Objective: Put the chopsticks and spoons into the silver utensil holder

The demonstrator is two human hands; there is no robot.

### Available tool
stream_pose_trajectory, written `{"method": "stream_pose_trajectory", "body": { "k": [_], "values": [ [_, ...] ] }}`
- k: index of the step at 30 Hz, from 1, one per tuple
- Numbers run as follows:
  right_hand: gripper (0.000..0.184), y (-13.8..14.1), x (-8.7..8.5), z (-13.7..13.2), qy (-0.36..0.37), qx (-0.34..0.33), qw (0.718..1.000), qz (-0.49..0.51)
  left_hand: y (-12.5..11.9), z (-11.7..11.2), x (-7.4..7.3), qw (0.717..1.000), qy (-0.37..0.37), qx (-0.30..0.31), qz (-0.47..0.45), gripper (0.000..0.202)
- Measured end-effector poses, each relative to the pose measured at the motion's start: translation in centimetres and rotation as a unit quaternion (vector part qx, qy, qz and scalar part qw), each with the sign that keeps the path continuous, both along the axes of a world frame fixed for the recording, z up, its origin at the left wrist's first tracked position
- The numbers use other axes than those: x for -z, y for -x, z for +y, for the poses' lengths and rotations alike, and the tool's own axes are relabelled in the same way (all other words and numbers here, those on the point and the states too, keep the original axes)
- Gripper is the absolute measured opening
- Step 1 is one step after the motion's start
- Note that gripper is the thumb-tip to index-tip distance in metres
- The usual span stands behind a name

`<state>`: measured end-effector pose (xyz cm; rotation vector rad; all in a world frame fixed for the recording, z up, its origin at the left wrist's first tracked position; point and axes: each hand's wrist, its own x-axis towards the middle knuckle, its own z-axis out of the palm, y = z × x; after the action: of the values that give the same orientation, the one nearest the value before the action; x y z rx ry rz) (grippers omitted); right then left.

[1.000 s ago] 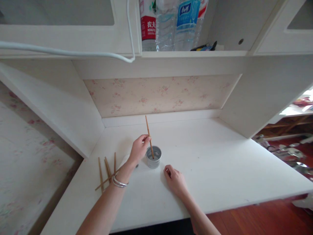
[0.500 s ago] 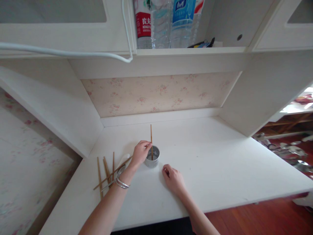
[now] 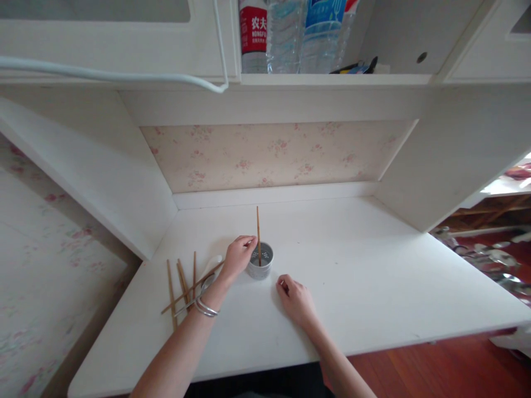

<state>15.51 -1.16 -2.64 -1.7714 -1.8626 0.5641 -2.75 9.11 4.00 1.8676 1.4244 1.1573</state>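
While the left hand (image 3: 240,256) pinches a chopstick (image 3: 258,224) standing in the cup (image 3: 260,271) just to its right, the right hand (image 3: 295,298) rests loosely curled on the tabletop (image 3: 365,276) near that cup.

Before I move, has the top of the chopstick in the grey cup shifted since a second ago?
Yes: the top of the chopstick is now lower and farther right, judged against the white strip along the wall.

Chopsticks (image 3: 258,228): wood, smooth, matt-looking. Cup (image 3: 260,272): metal-looking, dull sheen. Bangles (image 3: 204,309): polished shiny metal. Tabletop (image 3: 365,271): smooth, low sheen. Bottles (image 3: 284,41): clear glossy plastic. Wallpaper (image 3: 265,157): printed paper, matt. Floor (image 3: 410,367): wood-look, faint gloss.
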Motion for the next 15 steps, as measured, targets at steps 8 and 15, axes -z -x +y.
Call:
{"method": "stream_pose_trajectory", "body": {
  "k": [8,15],
  "values": [
    [0.02,-0.2,0.4,-0.1,-0.021,0.018,0.997,0.069,1.3,-5.2,1.5,0.99,0.027,-0.114,-0.08,0.031],
    [0.026,3.3,-2.3,-2.1,-0.058,0.014,0.984,0.166,1.0,-11.9,5.9,0.973,0.178,-0.042,-0.14,0.026]
  ]
}}
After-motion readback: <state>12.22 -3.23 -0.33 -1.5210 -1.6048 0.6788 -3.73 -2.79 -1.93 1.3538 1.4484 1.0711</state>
